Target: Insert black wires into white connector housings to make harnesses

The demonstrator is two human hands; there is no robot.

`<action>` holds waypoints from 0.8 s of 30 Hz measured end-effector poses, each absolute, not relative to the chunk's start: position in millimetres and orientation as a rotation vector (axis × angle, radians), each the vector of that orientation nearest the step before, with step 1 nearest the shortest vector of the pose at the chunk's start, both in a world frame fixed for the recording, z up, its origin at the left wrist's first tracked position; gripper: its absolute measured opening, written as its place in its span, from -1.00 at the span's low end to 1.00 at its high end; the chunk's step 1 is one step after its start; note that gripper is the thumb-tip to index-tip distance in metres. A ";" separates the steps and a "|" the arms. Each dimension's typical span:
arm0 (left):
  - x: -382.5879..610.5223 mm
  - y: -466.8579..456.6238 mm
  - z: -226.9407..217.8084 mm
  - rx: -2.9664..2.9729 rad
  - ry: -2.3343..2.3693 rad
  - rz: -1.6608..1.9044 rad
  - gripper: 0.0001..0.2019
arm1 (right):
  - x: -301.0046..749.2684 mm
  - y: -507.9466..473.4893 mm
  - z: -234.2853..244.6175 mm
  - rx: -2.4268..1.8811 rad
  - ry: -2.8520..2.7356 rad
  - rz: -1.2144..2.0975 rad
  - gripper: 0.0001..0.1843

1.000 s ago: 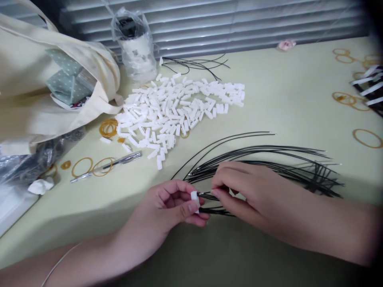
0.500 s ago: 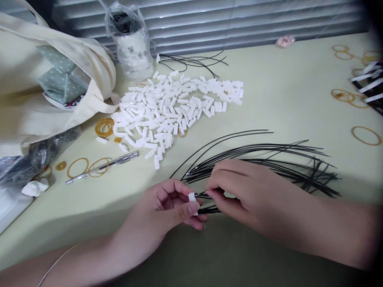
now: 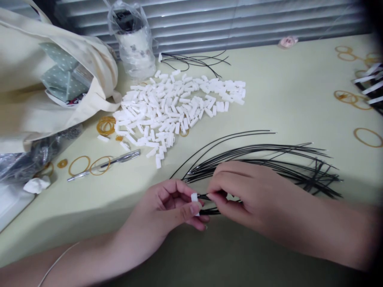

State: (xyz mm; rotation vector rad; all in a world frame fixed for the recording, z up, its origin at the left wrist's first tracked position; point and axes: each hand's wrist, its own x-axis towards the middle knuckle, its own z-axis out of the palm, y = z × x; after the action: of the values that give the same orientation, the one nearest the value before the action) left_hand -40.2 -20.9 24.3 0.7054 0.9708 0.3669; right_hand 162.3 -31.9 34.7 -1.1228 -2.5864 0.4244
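Note:
My left hand [image 3: 170,205] pinches a small white plastic connector [image 3: 194,197] between thumb and fingers near the table's front edge. My right hand [image 3: 242,191] is closed on the end of a thin black wire [image 3: 206,197] that meets the connector. A fan of several black wires [image 3: 269,157] lies on the pale green table [image 3: 284,103] behind and to the right of my right hand. A large heap of white connectors [image 3: 176,107] lies farther back, left of centre.
A cream cloth bag [image 3: 44,87] lies at the left, a plastic-wrapped cup [image 3: 134,44] by the window blinds. Tweezers [image 3: 104,164] and yellow rubber bands [image 3: 79,165] lie left of my hands. More black wires [image 3: 194,60], rubber bands [image 3: 368,137] and white-tipped wires [image 3: 369,85] sit farther off.
Hardly anything has moved: both hands keep the connector and wire end together at the same spot, with only small finger shifts and a slight camera drift.

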 end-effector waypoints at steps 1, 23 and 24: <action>-40.0 -20.8 24.4 0.706 0.964 0.364 -0.82 | 160.0 -32.7 34.8 -1.109 -2.588 0.428 -0.77; -37.9 -21.5 24.7 0.547 0.912 0.425 -0.89 | 171.5 -1.2 28.5 -1.440 -2.314 0.594 -0.84; -37.5 -21.6 24.5 0.539 0.912 0.429 -0.89 | 171.2 -5.4 33.0 -1.418 -2.314 0.563 -0.83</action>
State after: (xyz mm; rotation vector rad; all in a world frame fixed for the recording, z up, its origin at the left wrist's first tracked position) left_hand -37.5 -21.6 24.5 0.5387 0.9121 0.4287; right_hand 171.2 -5.4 33.0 -1.4183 -2.3139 0.5628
